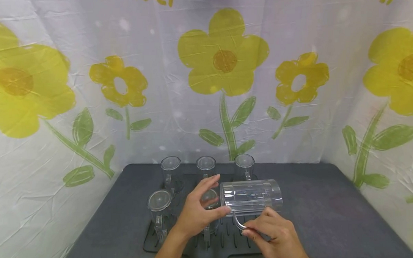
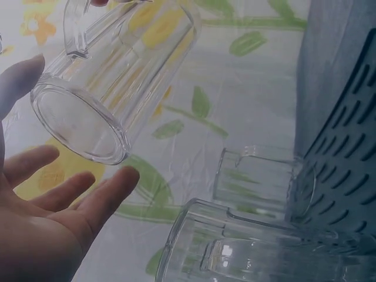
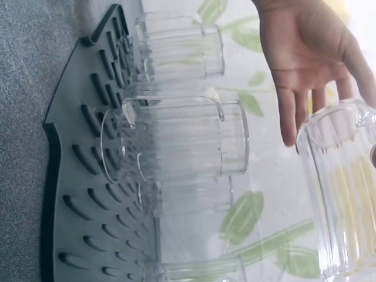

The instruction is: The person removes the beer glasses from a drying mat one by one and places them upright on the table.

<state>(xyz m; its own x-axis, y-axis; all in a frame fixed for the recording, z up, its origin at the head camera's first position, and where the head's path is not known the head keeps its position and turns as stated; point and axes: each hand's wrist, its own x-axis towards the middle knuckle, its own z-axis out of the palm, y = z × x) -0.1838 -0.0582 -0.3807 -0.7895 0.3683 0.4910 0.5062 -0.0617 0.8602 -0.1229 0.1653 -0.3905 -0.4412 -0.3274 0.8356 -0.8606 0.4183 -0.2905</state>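
Note:
A clear glass mug lies sideways in the air over the drying mat, its base toward the left and its handle toward me. My right hand grips this mug by the handle. Beside the base is my left hand, fingers extended and spread, the thumb tip right at the glass edge in the head view. From the left wrist, the round base shows between the thumb and the other fingers. One upside-down mug stands on the mat, partly hidden behind my left hand in the head view.
More clear mugs stand upside down on the ridged mat: a front left mug, a back left mug, a back middle mug and a back right mug. A flowered curtain surrounds the dark table.

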